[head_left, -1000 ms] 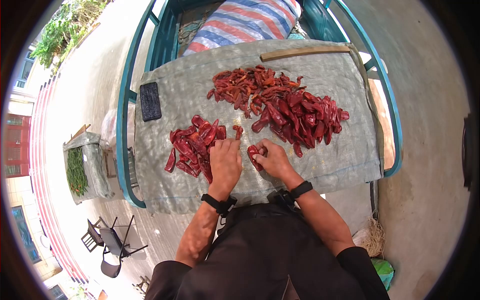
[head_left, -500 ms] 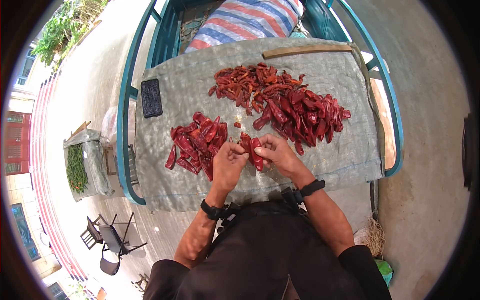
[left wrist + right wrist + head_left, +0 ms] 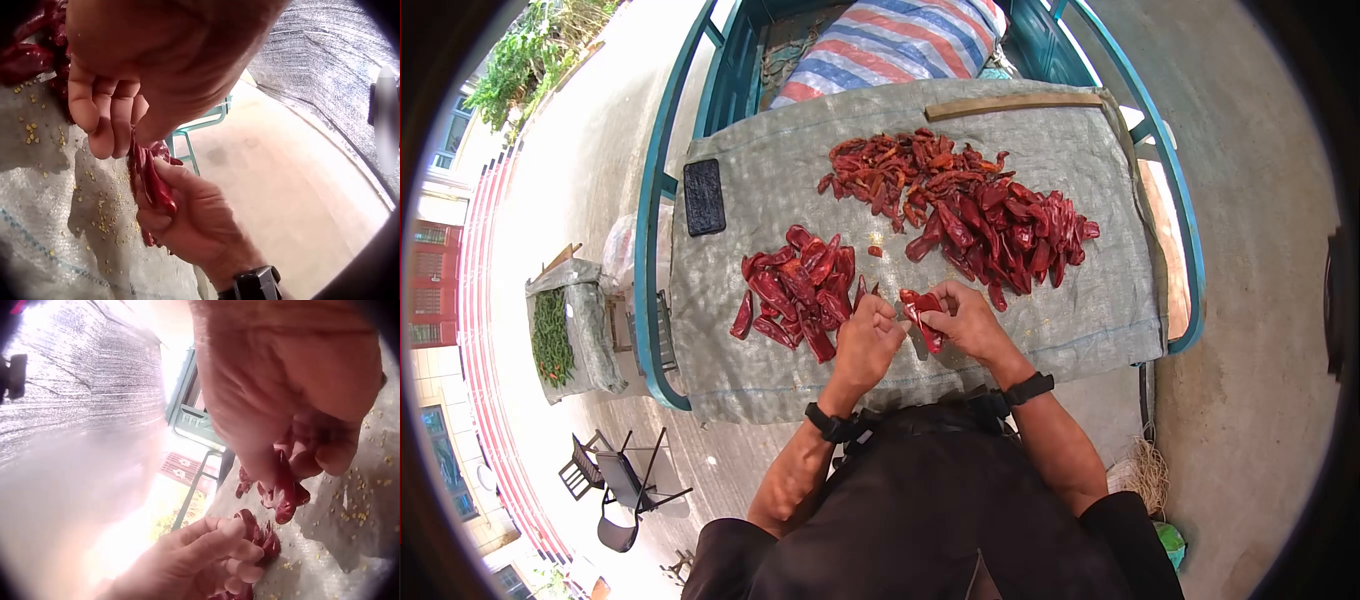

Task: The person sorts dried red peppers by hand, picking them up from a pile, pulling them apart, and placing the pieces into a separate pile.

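In the head view my right hand [image 3: 968,322] grips a dried red chili pepper [image 3: 922,318] between thumb and fingers, low over the cloth. The left wrist view shows this chili [image 3: 157,189] with a lengthwise fold or split, the right thumb laid along it. My left hand [image 3: 868,342] is just left of it, fingers curled inward; I cannot tell whether its fingertips pinch anything. Beside the left hand lies a pile of glossy red chilies [image 3: 798,285]. A larger chili heap [image 3: 1010,230] spreads at the right, adjoining smaller, orange-tinged pieces [image 3: 900,165] farther back.
A grey woven cloth [image 3: 760,180] covers the work surface, with yellow seeds [image 3: 103,219] scattered on it. A dark rectangular slab [image 3: 704,197] lies at left, a wooden strip [image 3: 1012,104] at the back. Teal rails [image 3: 650,250] flank the surface; a striped sack [image 3: 890,45] lies beyond.
The left hand first reached beside the left pile, then met the right hand at the chili, and now sits slightly apart. The right hand keeps its hold; the chili has turned.
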`<state>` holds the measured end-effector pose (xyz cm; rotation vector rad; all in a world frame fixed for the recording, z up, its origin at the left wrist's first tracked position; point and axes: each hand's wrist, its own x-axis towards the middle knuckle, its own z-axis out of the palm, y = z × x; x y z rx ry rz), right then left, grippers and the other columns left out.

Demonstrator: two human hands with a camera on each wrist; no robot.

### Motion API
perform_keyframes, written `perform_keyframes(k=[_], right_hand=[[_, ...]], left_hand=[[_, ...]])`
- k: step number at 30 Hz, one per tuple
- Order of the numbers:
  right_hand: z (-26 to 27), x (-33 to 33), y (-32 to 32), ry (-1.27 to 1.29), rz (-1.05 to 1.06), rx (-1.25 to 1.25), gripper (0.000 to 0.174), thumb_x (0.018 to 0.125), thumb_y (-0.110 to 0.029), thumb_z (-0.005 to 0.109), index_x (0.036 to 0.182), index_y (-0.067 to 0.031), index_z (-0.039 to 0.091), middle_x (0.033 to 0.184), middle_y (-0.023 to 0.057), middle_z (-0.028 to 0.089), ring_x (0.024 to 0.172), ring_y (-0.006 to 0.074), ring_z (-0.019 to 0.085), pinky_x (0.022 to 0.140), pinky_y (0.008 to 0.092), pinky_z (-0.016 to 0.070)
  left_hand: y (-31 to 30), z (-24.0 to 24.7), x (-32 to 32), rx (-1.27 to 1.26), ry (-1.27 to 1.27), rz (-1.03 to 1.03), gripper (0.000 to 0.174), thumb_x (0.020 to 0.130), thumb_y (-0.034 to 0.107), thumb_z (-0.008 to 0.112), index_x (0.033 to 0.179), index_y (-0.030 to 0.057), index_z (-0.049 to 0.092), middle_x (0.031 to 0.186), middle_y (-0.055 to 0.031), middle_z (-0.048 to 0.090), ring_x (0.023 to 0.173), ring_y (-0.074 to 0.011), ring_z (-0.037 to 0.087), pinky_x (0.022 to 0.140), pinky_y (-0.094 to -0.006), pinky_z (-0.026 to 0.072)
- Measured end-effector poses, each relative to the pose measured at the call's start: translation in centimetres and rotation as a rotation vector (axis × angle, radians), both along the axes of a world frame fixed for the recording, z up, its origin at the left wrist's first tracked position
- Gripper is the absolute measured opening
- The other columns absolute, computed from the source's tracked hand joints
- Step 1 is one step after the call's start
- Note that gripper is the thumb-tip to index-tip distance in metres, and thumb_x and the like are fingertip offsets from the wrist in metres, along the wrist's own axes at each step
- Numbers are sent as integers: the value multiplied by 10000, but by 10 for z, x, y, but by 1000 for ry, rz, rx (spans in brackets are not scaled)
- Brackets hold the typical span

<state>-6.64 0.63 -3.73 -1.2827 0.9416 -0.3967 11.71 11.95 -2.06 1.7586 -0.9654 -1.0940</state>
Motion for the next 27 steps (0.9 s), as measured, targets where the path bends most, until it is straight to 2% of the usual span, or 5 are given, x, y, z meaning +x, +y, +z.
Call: perform_keyframes(k=[3, 4, 8, 17, 27], right_hand=[[0, -13, -6, 193, -78, -368, 275, 896, -80, 790, 1126, 7, 668, 843, 87, 704, 734, 197, 666, 748, 341, 561], [18, -17, -9, 236, -77, -398, 327, 873, -77, 799, 1156, -4, 651, 917, 144, 699, 818, 311, 700, 803, 412, 568], [23, -30, -17, 507, -195, -784, 376, 876, -54, 783, 1214, -40, 618, 1125, 183, 633, 1030, 441, 660, 868, 506, 553], [27, -14, -4, 328, -69, -726, 311, 869, -8, 775, 1141, -27, 625, 988, 143, 658, 838, 313, 696, 774, 432, 563], [19, 5, 15, 242, 260, -662, 255, 877, -46, 769, 1086, -4, 630, 946, 187, 694, 873, 385, 715, 788, 491, 549]], left_hand=[[7, -3, 5, -45, -164, 27, 203, 978, 113, 762, 1041, 6, 601, 799, -32, 691, 720, -89, 655, 695, -285, 540], [9, -3, 9, -63, -229, 42, 199, 977, 125, 761, 1032, 7, 610, 798, -40, 696, 710, -105, 667, 698, -298, 545], [16, -1, 18, 4, -427, 37, 170, 946, 111, 753, 1038, 28, 637, 800, -87, 702, 691, -232, 689, 689, -378, 547], [13, 11, 12, -88, -732, 47, 272, 913, 117, 759, 1151, 67, 636, 1046, -138, 644, 887, -353, 722, 725, -461, 556], [-12, -9, 6, 90, -918, -180, 459, 887, 206, 817, 1266, 77, 592, 1130, -146, 608, 936, -357, 744, 729, -461, 610]])
